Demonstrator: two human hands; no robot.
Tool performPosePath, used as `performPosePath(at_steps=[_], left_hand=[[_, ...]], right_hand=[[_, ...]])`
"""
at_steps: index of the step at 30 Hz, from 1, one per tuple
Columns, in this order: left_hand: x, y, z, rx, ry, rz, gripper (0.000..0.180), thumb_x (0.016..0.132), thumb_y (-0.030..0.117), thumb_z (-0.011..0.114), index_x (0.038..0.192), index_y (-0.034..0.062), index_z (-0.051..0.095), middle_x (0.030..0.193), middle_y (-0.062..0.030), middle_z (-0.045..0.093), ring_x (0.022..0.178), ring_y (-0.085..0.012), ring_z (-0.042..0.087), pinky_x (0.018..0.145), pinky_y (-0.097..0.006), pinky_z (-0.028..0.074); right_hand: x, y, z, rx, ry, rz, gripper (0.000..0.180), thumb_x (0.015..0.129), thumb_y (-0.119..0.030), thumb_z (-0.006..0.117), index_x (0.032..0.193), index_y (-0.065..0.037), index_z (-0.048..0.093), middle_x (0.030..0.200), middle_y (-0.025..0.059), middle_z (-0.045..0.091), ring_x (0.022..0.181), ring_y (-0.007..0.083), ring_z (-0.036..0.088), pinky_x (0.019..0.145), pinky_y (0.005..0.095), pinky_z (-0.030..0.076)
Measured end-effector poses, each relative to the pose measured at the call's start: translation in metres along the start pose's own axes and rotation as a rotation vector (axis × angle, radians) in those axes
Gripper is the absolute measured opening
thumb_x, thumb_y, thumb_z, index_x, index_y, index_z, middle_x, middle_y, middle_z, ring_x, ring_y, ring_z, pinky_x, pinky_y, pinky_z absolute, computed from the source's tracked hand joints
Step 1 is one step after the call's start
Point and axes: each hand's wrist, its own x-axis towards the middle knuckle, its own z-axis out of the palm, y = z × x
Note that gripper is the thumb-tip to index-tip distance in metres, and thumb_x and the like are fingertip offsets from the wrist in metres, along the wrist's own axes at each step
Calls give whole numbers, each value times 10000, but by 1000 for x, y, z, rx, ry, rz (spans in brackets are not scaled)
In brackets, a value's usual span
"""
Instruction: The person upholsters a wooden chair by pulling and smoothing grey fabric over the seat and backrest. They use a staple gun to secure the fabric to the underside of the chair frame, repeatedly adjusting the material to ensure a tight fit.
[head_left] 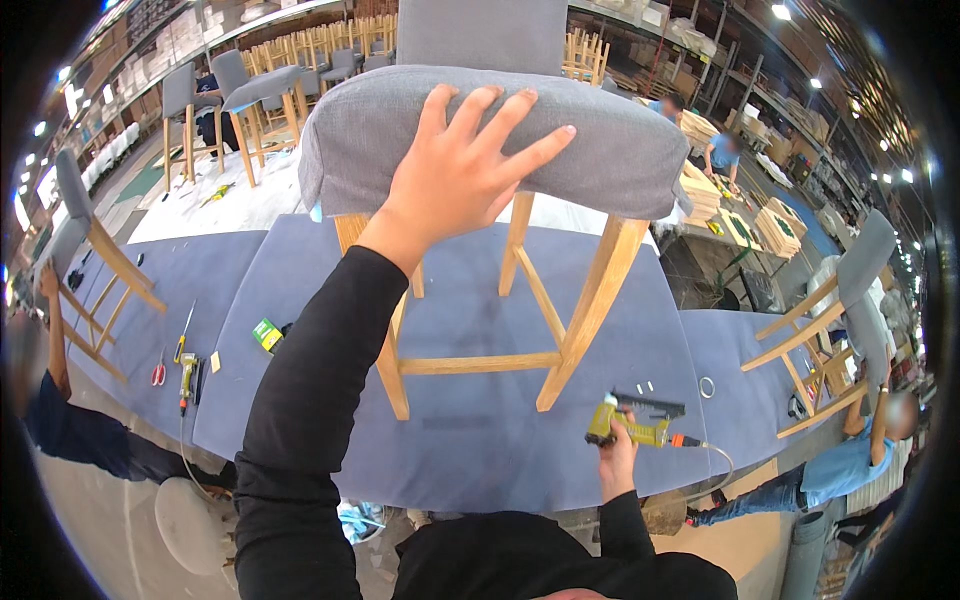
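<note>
A grey upholstered chair (620,150) with light wooden legs (590,310) stands upright on a blue padded workbench (480,450). My left hand (465,165) lies flat on the front of its seat cushion, fingers spread. Lower right, my right hand (618,455) grips a yellow pneumatic staple gun (640,420) just above the bench, with an air hose (715,470) trailing off to the right.
On the bench to the left lie a second yellow staple gun (187,372), red-handled scissors (158,373) and a small green box (267,335). A metal ring (707,387) lies at right. Chairs lie tipped at both sides, with people beside them. More chairs stand behind.
</note>
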Motion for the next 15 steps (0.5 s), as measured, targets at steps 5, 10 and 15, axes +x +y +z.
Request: performPosePath(at_steps=[5, 10, 15], left_hand=[[5, 6, -5, -3, -3, 18, 710, 732, 281, 775, 1405, 399, 584, 1402, -53, 569, 1223, -273, 543, 1013, -540, 387], [2, 19, -27, -1, -23, -35, 723, 666, 295, 774, 1358, 432, 615, 1405, -39, 576, 1230, -268, 553, 1013, -542, 393], [-16, 55, -46, 7, 0, -58, 669, 681, 334, 756, 1322, 470, 621, 1428, -20, 570, 1259, -258, 548, 1035, -544, 390]], right_hand=[[53, 52, -98, 265, 196, 390, 343, 974, -298, 662, 1277, -148, 604, 1195, 88, 670, 1095, 260, 665, 889, 403, 520], [98, 68, -109, 493, 153, 393, 388, 1006, -430, 619, 1303, -181, 594, 1208, 8, 671, 1071, 224, 647, 891, 414, 478], [158, 80, -127, 148, 449, 420, 341, 1020, -348, 547, 1293, -150, 600, 1341, 33, 610, 1262, 221, 516, 1072, 499, 342]])
